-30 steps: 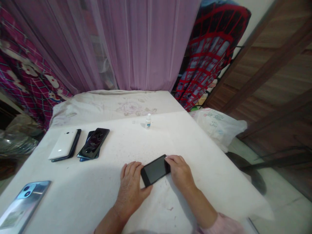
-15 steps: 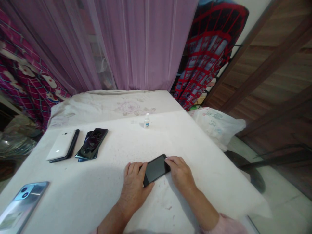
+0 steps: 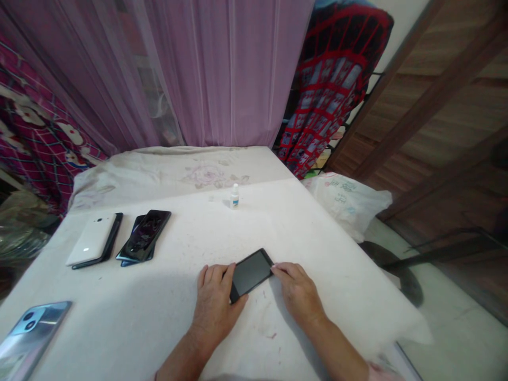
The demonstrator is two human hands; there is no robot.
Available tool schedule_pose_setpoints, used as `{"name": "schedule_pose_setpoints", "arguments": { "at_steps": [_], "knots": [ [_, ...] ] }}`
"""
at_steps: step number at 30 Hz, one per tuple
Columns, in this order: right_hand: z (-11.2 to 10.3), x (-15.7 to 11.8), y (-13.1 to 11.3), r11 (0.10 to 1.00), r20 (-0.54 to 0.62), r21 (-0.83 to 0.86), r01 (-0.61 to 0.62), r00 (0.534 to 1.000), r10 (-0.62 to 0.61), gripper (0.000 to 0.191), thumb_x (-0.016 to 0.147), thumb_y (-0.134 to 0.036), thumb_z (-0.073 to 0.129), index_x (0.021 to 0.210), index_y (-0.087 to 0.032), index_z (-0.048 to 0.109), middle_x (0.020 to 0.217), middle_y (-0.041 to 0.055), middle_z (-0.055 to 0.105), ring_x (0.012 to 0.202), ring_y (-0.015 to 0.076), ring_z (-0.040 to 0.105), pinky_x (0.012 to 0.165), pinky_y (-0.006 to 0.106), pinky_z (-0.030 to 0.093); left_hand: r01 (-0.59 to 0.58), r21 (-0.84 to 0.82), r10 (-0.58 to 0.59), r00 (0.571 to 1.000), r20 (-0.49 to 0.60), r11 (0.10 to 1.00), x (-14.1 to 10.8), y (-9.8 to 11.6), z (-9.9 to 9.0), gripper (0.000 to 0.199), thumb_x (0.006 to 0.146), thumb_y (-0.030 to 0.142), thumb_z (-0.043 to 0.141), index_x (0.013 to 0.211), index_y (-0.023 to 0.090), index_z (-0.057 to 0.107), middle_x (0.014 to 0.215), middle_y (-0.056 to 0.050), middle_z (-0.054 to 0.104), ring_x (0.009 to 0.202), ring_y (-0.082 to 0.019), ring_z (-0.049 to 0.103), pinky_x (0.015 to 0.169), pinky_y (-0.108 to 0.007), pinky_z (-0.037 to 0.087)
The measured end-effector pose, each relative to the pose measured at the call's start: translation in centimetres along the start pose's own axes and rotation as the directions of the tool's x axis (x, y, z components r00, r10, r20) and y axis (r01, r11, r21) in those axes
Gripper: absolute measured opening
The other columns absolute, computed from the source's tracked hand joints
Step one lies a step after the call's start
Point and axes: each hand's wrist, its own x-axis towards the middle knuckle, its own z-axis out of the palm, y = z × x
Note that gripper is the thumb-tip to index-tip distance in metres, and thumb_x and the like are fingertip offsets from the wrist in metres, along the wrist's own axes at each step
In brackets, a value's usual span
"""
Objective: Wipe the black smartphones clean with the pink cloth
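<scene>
A black smartphone [image 3: 252, 272] lies screen up and slanted on the white-covered table, its screen dark. My left hand [image 3: 216, 299] grips its left end, with the thumb along the near edge and the fingers at the far side. At the opposite end, the fingertips of my right hand [image 3: 298, 291] are pinched together on the phone's right edge. Whatever the right fingertips might hold besides that edge is too small to make out. Beyond the phone stands a small white bottle [image 3: 234, 198] with a blue-marked label.
At the left are a white phone [image 3: 92, 239] on top of a dark one, and a glossy black phone [image 3: 145, 235] over a blue one. A silver-blue phone [image 3: 34, 338] lies at the near left. A plastic bag [image 3: 349, 203] sits beyond the table's right edge.
The view has shifted slightly, so most things appear a little further left. My right fingertips have slid from the phone's upper right end down to its right edge. My left hand keeps its grip.
</scene>
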Motion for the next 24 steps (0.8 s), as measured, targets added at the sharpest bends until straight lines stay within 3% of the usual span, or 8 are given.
{"name": "schedule_pose_setpoints", "arguments": {
  "at_steps": [8, 11, 18, 24],
  "knots": [
    [2.6, 5.0, 0.0, 0.999, 0.05, -0.043, -0.011, 0.999, 0.013, 0.028, 0.082, -0.005, 0.053, 0.092, -0.022, 0.073, 0.09, 0.0048, 0.068, 0.084, 0.0196, 0.06, 0.077, 0.031, 0.053, 0.006, -0.01, -0.006, 1.0, 0.008, 1.0, 0.0, -0.2, 0.1, 0.052, 0.074, 0.032, 0.066, 0.123, 0.019, 0.053, 0.106, -0.008, 0.06, 0.102, -0.029, 0.056, 0.105, -0.057, 0.031],
    [2.3, 4.2, 0.0, 1.0, 0.019, -0.023, 0.008, 1.0, -0.007, 0.029, 0.082, -0.005, 0.052, 0.093, -0.022, 0.073, 0.091, 0.0052, 0.068, 0.084, 0.0196, 0.06, 0.076, 0.031, 0.054, 0.008, -0.004, -0.008, 1.0, 0.009, 1.0, 0.0, -0.2, 0.1, 0.053, 0.074, 0.031, 0.066, 0.124, 0.018, 0.053, 0.107, -0.009, 0.059, 0.103, -0.028, 0.055, 0.106, -0.056, 0.029],
    [-0.8, -0.8, 0.6, 0.996, -0.047, 0.089, -0.007, 0.999, 0.011, 0.04, 0.084, -0.004, 0.04, 0.098, -0.023, 0.073, 0.092, 0.0053, 0.069, 0.085, 0.0177, 0.062, 0.075, 0.03, 0.056, 0.004, 0.022, -0.004, 1.0, -0.012, 1.0, 0.1, -0.4, 0.2, 0.053, 0.074, 0.034, 0.067, 0.123, 0.018, 0.054, 0.107, -0.008, 0.06, 0.102, -0.029, 0.055, 0.105, -0.054, 0.03],
    [-1.3, 0.1, 1.5, 0.981, -0.111, 0.183, -0.062, 0.99, 0.084, 0.038, 0.084, -0.007, 0.042, 0.099, -0.024, 0.073, 0.091, 0.0055, 0.069, 0.085, 0.018, 0.064, 0.072, 0.03, 0.056, 0.109, 0.181, -0.084, 0.986, -0.141, 0.977, 0.2, -1.7, -0.8, 0.064, 0.074, 0.051, 0.07, 0.12, 0.01, 0.053, 0.101, -0.014, 0.063, 0.095, -0.032, 0.056, 0.089, -0.05, 0.04]
  ]
}}
